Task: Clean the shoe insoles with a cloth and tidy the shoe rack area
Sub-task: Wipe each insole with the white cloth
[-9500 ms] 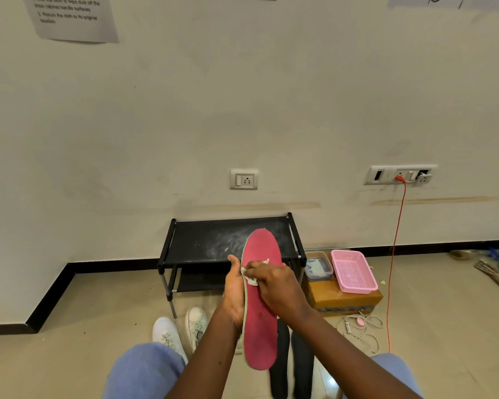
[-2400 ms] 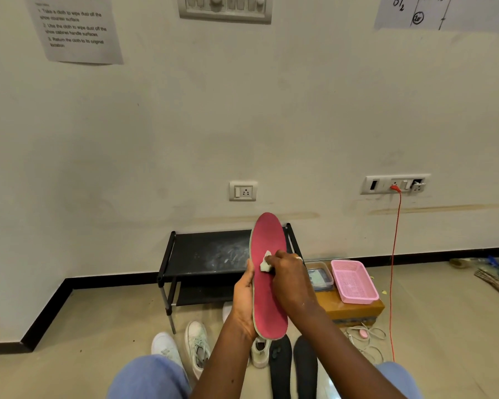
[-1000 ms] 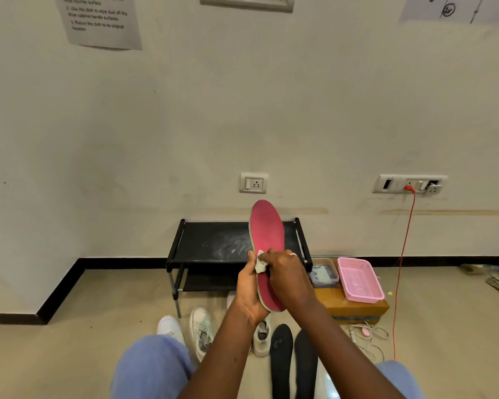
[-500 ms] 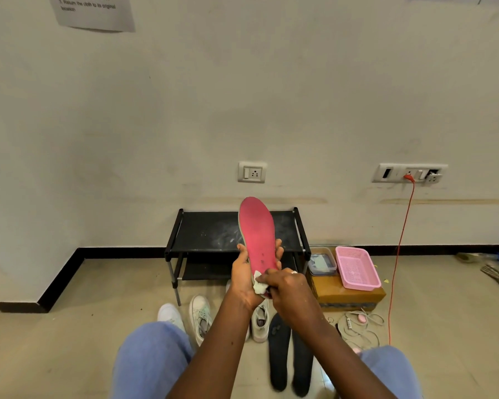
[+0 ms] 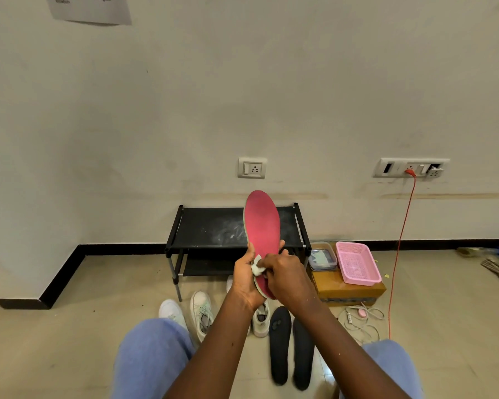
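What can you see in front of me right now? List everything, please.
red insole: one, red, held upright before the rack
cloth: one, white, against the insole
shoe rack: one, black, against the wall
black insoles: two, black, floor, side by side
white shoes: at least three, white, floor by the rack
basket: one, pink, on the box
container: one, clear, on the box
box: one, brown, right of the rack
cable: one, orange, socket to floor
left grip: one, holds the insole
right grip: one, pinches the cloth
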Demonstrator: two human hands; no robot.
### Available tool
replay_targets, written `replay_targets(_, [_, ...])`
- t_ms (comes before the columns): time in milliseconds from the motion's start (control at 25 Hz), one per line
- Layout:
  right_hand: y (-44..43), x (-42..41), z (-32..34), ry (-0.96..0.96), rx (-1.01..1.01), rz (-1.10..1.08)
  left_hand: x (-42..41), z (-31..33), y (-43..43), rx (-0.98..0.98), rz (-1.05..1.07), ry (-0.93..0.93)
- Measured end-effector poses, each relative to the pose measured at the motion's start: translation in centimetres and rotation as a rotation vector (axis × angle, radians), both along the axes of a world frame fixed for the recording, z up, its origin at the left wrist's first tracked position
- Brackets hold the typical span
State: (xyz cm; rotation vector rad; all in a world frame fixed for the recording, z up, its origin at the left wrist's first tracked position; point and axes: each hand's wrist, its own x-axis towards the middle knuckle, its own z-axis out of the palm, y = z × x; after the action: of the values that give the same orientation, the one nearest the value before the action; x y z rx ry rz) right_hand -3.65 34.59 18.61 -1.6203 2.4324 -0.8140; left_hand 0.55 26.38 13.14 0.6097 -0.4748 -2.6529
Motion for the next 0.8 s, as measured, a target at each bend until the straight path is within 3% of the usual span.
replay_targets(240, [1.8, 0.4, -1.4, -0.037, 0.058, 0.07, -0.1, -0.4, -0.3, 0.084, 0.088, -0.013])
replay_targets(800, [-1.2, -3.0, 0.0, 0.019, -0.158, -0.086, -0.3, -0.1, 0.9, -0.032, 0.058, 0.02])
